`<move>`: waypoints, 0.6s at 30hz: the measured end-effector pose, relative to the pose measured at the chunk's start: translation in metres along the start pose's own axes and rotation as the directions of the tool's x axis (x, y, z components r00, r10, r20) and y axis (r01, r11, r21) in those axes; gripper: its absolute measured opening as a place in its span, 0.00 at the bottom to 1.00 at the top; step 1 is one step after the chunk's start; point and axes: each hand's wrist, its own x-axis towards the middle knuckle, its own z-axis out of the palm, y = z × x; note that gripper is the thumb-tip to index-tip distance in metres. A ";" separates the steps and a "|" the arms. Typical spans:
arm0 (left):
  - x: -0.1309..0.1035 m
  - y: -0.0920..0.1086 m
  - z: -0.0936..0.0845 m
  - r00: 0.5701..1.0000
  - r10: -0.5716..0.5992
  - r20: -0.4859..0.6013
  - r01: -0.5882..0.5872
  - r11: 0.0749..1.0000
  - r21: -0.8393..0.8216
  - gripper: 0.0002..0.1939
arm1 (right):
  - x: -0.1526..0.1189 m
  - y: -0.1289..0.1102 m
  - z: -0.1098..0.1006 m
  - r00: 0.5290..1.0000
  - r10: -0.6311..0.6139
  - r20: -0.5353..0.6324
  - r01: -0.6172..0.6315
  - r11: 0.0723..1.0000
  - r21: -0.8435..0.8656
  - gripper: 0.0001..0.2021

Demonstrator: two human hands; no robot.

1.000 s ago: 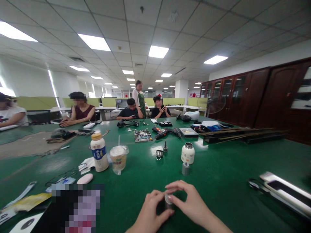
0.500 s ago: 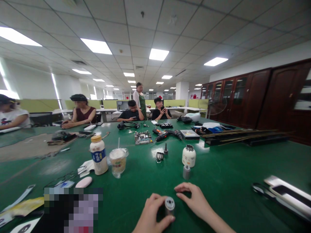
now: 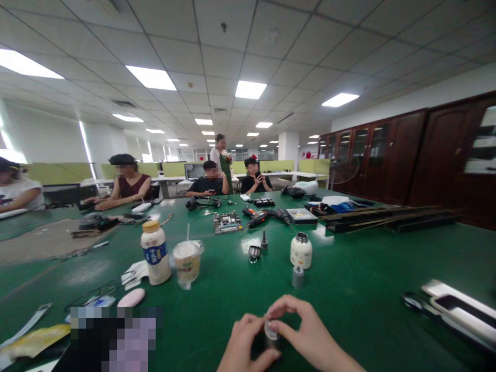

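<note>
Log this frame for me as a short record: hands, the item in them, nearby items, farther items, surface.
Left hand: thumb and fingers around the metal cylinder
Right hand: thumb and fingertips at the cylinder's top; whether they pinch something small is unclear
Item: metal cylinder, upright
Nearby: second gray cylinder, in front of the open cream bottle
Farther: circuit board, lidded plastic cup with straw, yellow-capped bottle
Surface: green tabletop

Bottle (image 3: 155, 266), ahead and to the left of the left hand (image 3: 246, 343): blue label (image 3: 156, 253), large white characters, read as 牛乳茶; smaller print illegible. Cup (image 3: 187, 262), also ahead-left of that hand: print too small to read. Red diamond sign (image 3: 253, 156), far ahead: unreadable.
</note>
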 end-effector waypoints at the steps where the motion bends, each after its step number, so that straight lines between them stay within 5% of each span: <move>1: 0.000 -0.001 0.000 1.000 0.004 0.000 -0.004 1.000 0.001 0.22 | 0.000 0.001 0.000 1.000 -0.001 0.001 0.001 1.000 -0.005 0.05; 9: -0.002 0.002 -0.002 1.000 -0.003 0.008 0.003 1.000 0.006 0.22 | 0.003 0.006 -0.013 0.996 -0.018 -0.093 0.012 0.998 -0.059 0.07; 14: -0.001 -0.001 -0.002 1.000 0.019 0.000 -0.019 1.000 0.006 0.22 | -0.002 0.003 -0.007 0.999 -0.042 0.024 0.042 0.999 -0.008 0.09; 18: -0.001 -0.002 -0.001 1.000 0.015 0.013 -0.015 1.000 0.012 0.23 | 0.003 0.007 -0.008 0.999 -0.013 -0.041 0.015 0.999 0.051 0.06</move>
